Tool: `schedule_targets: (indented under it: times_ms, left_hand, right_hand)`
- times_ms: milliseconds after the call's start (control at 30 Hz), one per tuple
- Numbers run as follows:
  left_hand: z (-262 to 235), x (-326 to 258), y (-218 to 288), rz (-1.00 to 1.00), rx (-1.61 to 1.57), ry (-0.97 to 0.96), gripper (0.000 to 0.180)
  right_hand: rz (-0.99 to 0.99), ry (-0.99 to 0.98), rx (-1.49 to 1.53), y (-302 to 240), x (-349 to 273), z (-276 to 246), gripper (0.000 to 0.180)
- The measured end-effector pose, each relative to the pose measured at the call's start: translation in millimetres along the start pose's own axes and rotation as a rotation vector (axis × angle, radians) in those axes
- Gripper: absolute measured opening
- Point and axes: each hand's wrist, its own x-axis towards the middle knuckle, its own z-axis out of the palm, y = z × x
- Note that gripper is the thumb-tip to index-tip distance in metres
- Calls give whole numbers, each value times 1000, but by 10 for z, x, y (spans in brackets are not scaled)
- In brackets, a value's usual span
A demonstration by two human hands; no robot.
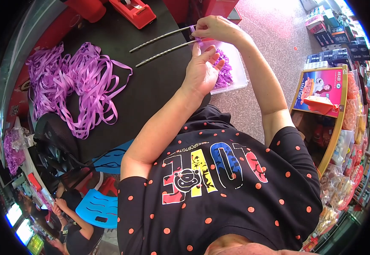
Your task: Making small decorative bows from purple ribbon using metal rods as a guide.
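Pinching purple ribbon (197, 39) at the rod (161, 37) tips, top centre: right hand (216, 29) clamped, left hand (202, 70) spread open below. Some finished pieces fill the tray (236, 80); a big ribbon heap (72, 80) waits on the bench (151, 85), upper left.

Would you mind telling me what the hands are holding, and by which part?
The right hand pinches purple ribbon at the near ends of two twisted metal rods. The left hand is open beneath, holding nothing clearly.

Two twisted metal rods (161, 44) lie parallel over the dark table, purple ribbon (196, 39) wound at their near ends
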Motion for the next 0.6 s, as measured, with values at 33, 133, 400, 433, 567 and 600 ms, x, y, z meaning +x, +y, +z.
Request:
schedule_targets:
  times_ms: [33, 133, 400, 433, 567, 600]
  left_hand:
    - [4, 0, -1, -1, -1, 1, 84]
    - [9, -6, -3, 4, -9, 0, 80]
    - [-30, 19, -3, 12, -25, -64, 59]
    - [-33, 24, -4, 19, -30, -76, 59]
    - [-22, 19, -4, -9, -61, -5, 65]
    - [-17, 11, -2, -16, -71, 21, 69]
  right_hand:
    - [27, 20, -2, -1, -15, 11, 36]
    - [58, 80, -64, -1, -58, 76, 38]
    - [67, -77, 644, 412, -86, 225, 41]
    - [102, -114, 966, 494, -95, 258, 40]
    - [266, -148, 1440, 659, -6, 533, 33]
    - [245, -200, 1482, 667, 5, 605, 37]
